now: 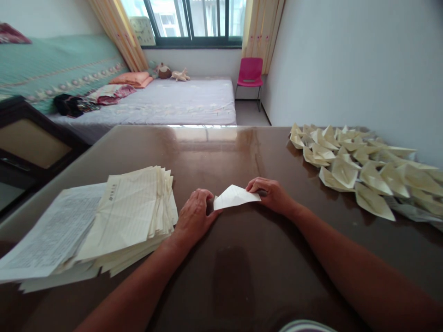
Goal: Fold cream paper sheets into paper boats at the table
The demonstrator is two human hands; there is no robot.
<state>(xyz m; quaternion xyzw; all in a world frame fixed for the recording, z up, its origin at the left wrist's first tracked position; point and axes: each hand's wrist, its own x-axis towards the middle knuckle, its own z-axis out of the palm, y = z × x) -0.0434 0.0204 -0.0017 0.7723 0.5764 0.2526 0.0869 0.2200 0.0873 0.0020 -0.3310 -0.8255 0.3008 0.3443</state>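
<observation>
The person's left hand (195, 212) is closed on the left end of a folded cream sheet of paper (235, 197), its thumb at the lower corner and its fingers curled at the edge above. The right hand (273, 193) pinches the opposite end between thumb and fingers. The folded sheet lies directly between the two hands, low over the glossy brown table (277, 276), its top edge rising to a blunt peak; whether it touches the tabletop cannot be told.

Just to the left of the left hand is an uneven stack of lined paper (124, 207), creased and fanned at the edges. Farther left of that hand, a densely printed sheet (65, 226) lies against the stack.

To the right of the right hand and farther forward, many folded paper boats (344, 173) sit crowded together near the wall. Nearer the person than the right hand, a striped curved rim (308, 325) shows; the rest of it is cut off.

Well beyond both hands stands a bed (194, 99) with a pale sheet, and beyond the right hand, a magenta chair (250, 74).
</observation>
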